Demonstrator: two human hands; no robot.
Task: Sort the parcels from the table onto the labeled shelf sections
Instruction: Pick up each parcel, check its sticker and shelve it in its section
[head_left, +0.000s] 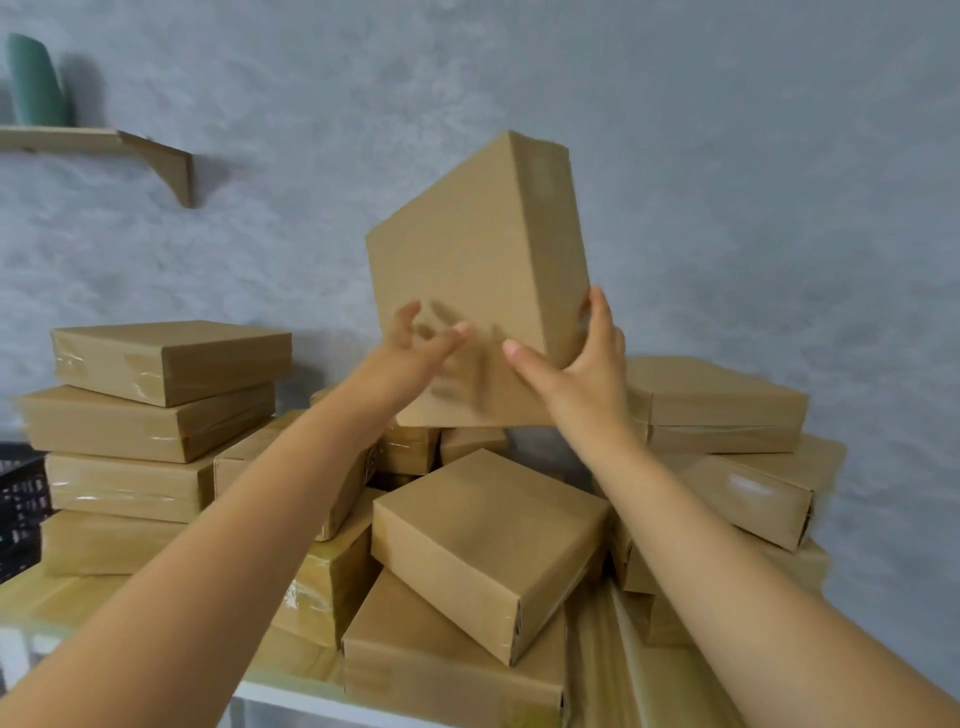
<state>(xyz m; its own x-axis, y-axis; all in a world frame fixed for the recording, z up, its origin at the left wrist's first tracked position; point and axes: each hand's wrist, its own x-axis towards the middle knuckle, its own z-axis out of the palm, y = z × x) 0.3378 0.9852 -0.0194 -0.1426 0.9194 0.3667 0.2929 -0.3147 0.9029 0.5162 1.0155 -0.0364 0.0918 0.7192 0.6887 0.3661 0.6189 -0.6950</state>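
The right hand grips the lower right corner of a raised brown parcel, thumb on its front face, fingers curled round the side. The left hand is blurred against the front face; its fingers look curled, but whether they hold it cannot be told. The parcel tilts at frame centre, above the heaped parcels on the table. No writing is readable. A wall shelf sits upper left.

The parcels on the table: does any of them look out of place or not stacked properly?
Yes. The left stack is fairly neat, but the middle parcels lie tilted, leaning on each other. The raised parcel is tipped, gripped by the right hand; the left hand is blurred.
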